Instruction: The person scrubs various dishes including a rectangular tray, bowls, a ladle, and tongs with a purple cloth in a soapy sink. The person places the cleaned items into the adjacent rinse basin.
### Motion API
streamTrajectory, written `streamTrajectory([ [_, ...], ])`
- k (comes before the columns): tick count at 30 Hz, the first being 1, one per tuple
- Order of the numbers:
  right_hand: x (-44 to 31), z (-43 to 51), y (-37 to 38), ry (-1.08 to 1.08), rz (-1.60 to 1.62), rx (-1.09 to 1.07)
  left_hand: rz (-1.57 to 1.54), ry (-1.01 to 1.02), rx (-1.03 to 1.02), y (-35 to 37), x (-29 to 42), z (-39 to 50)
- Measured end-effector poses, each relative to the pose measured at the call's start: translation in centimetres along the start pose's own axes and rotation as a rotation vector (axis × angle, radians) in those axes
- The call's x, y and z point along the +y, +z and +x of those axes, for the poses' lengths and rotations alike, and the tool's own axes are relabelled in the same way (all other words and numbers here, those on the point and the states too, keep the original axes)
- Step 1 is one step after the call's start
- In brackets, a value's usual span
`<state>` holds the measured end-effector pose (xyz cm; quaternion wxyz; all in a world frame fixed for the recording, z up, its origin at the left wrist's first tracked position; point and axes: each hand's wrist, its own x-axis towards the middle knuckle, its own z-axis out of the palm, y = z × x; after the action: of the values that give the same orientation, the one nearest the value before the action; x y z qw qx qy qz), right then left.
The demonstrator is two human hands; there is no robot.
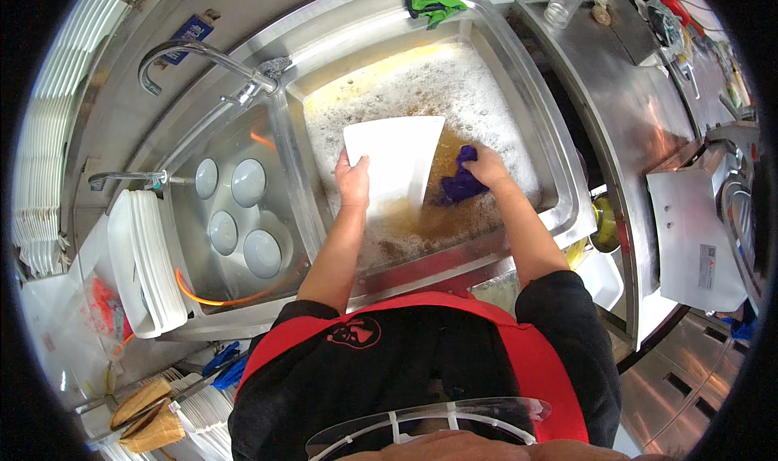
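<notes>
My left hand grips the left edge of a white rectangular tray or dish, thumb on its face. The tray stands tilted, its lower end dipping into brownish, foamy water in the right basin of a steel sink. To the right of the tray, my right hand holds a bunched purple cloth at the water's surface. The cloth and the tray are apart.
The left basin holds several round whitish bowls or cups and an orange hose. Stacked white trays stand left of it. A curved faucet rises behind. A green cloth lies on the far rim. A steel counter is at the right.
</notes>
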<state>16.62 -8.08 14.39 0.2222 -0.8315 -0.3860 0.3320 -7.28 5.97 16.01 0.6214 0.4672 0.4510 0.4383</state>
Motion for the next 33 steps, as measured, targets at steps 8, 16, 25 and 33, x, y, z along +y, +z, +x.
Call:
streamTrajectory([
  [8,5.9,1.5,6.2,0.088,-0.545,-0.414,0.165,0.149,-0.105,-0.4,-0.3,-0.5],
  [16,-3.0,-5.0,-2.6,0.103,0.999,-0.438,0.147,0.339,-0.444,-3.0,-2.2,-0.2],
  [25,-13.9,-7.1,-0.6,-0.473,0.399,-0.174,-0.270,-0.193,-0.319,-0.6,-3.4,0.0],
  [33,-6.2,-5.1,3.2,-0.065,0.408,0.018,0.049,0.381,-0.493,0.1,-1.0,0.6],
])
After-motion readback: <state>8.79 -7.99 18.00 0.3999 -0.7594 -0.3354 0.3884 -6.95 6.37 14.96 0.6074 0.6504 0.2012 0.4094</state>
